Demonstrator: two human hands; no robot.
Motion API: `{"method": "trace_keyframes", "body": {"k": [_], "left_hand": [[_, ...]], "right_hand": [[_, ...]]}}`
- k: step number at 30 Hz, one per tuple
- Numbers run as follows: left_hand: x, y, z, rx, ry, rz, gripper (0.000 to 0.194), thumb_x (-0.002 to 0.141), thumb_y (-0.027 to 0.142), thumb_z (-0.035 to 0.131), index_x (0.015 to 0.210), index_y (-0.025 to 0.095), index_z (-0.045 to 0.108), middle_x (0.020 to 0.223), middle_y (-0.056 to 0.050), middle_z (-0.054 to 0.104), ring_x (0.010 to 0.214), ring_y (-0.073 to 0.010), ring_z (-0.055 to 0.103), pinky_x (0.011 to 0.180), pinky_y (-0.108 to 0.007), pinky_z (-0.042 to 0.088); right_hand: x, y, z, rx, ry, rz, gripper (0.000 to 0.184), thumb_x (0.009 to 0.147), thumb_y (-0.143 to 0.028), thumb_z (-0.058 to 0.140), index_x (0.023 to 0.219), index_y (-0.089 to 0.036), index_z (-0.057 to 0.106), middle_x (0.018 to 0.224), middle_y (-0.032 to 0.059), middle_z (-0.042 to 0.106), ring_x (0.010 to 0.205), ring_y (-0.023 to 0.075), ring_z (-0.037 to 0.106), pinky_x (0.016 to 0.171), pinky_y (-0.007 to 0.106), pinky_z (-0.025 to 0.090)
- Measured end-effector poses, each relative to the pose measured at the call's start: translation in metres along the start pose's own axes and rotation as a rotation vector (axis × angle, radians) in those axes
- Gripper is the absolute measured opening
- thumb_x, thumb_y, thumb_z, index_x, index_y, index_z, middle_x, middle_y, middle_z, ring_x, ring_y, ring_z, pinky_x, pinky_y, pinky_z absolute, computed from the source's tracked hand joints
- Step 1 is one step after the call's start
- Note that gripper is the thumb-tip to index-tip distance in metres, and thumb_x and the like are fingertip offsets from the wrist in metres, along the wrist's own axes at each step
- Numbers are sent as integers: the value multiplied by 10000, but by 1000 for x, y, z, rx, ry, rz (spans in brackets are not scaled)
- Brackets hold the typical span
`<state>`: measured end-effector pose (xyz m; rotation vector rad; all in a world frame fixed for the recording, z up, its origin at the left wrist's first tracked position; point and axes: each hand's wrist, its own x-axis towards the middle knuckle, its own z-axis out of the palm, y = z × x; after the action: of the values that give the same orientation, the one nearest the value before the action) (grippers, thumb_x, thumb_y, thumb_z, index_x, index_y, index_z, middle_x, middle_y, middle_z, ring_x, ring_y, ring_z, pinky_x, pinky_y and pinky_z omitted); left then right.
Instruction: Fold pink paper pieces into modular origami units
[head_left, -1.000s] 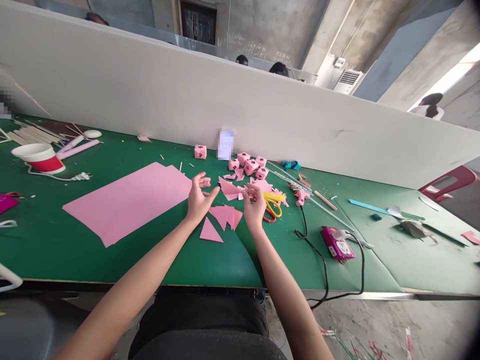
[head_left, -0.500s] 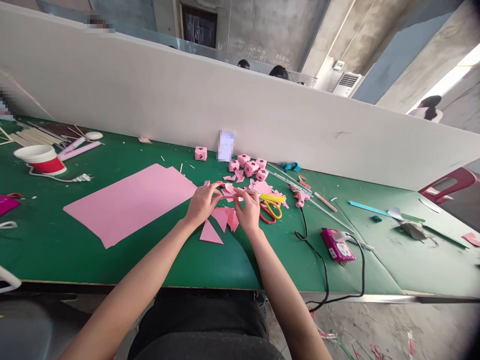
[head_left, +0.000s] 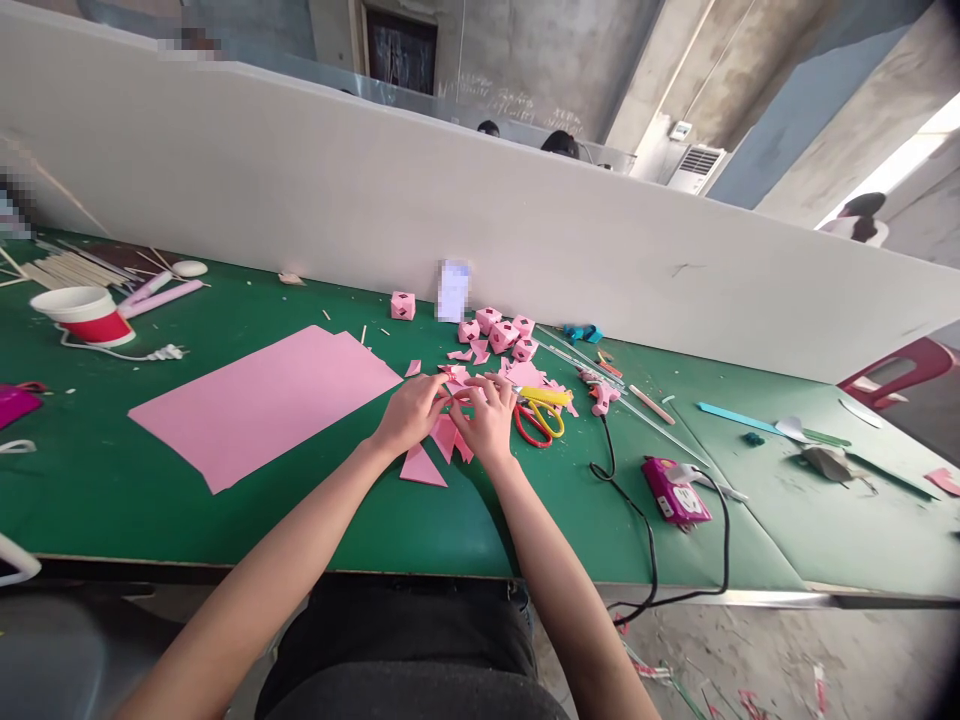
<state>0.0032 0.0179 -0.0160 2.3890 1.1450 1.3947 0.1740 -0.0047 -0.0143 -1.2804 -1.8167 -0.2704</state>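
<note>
A small piece of pink paper (head_left: pixel 459 393) is pinched between my two hands, its shape partly covered by the fingers. My left hand (head_left: pixel 409 412) closes on its left side. From the other side, my right hand (head_left: pixel 486 422) grips it with bent fingers. Cut pink triangles (head_left: pixel 422 468) lie on the table just below the hands. Pink paper scraps (head_left: pixel 523 373) are scattered beyond them. Scissors (head_left: pixel 533 428) with red and yellow handles rest right of my right hand. Several folded pink paper cubes (head_left: pixel 503 337) sit farther back, and a single cube (head_left: pixel 403 306) stands to their left.
A large pink sheet (head_left: pixel 262 410) covers the green table (head_left: pixel 360 530) at left, near a red-white cup (head_left: pixel 94 318). To the right lie a pink glue gun (head_left: pixel 602 397), clear sticks and a purple power adapter (head_left: pixel 675 492) with a black cable. A white partition (head_left: pixel 315 190) runs behind.
Both hands have drawn closer together around the pink paper. My right hand has shifted slightly left, and my left hand has moved a little right.
</note>
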Motion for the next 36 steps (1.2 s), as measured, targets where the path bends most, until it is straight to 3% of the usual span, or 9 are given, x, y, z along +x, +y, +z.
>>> {"method": "trace_keyframes", "body": {"k": [6, 10, 12, 17, 22, 28, 36], "left_hand": [[0, -3, 0, 64, 31, 51, 155, 995, 251, 570, 1143, 248, 617, 861, -59, 721, 901, -278, 703, 862, -420, 576], [0, -10, -4, 165, 60, 90, 168, 1003, 170, 521, 1144, 227, 593, 858, -54, 730, 895, -267, 696, 877, -415, 581], [0, -13, -5, 223, 88, 122, 188, 1007, 167, 527, 1182, 215, 575, 857, -51, 736, 894, -264, 700, 885, -412, 587], [-1, -12, 0, 209, 50, 190, 271, 1025, 232, 552, 1295, 211, 541, 908, -52, 754, 913, -257, 729, 880, -401, 596], [-2, -7, 3, 221, 55, 161, 305, 1008, 210, 553, 1313, 212, 552, 951, -61, 767, 943, -262, 731, 877, -401, 591], [0, -2, 3, 294, 123, 113, 341, 929, 167, 603, 1269, 191, 595, 838, -41, 761, 894, -274, 717, 877, -412, 583], [4, -4, -2, 337, 155, 8, 340, 909, 153, 602, 1248, 180, 621, 813, -48, 761, 890, -283, 704, 813, -391, 552]], "right_hand": [[3, 8, 2, -57, 75, 40, 72, 919, -262, 691, 857, -239, 721, 1056, 67, 773, 1248, 330, 562, 1023, 478, 385], [5, 26, -1, -75, 172, 239, 97, 916, -206, 631, 859, -230, 704, 1014, 73, 773, 1203, 332, 557, 1021, 498, 391], [5, 31, -2, -41, 178, 269, 106, 930, -227, 624, 872, -231, 712, 1018, 80, 770, 1179, 325, 549, 1028, 499, 403], [2, 17, -1, 76, 30, 64, 218, 955, -325, 682, 1147, -246, 748, 1216, 86, 737, 1276, 310, 501, 1084, 479, 423], [-2, 4, 5, 48, -74, -12, 132, 984, -291, 663, 996, -260, 791, 1175, 74, 753, 1270, 332, 517, 1061, 507, 440], [-2, 2, 8, 89, -78, -25, 160, 1009, -307, 642, 966, -243, 783, 1036, 80, 769, 1235, 323, 546, 1066, 499, 447], [0, 3, 3, 67, -53, -14, 150, 1011, -285, 635, 961, -232, 766, 1034, 84, 771, 1217, 322, 553, 1028, 491, 441]]}}
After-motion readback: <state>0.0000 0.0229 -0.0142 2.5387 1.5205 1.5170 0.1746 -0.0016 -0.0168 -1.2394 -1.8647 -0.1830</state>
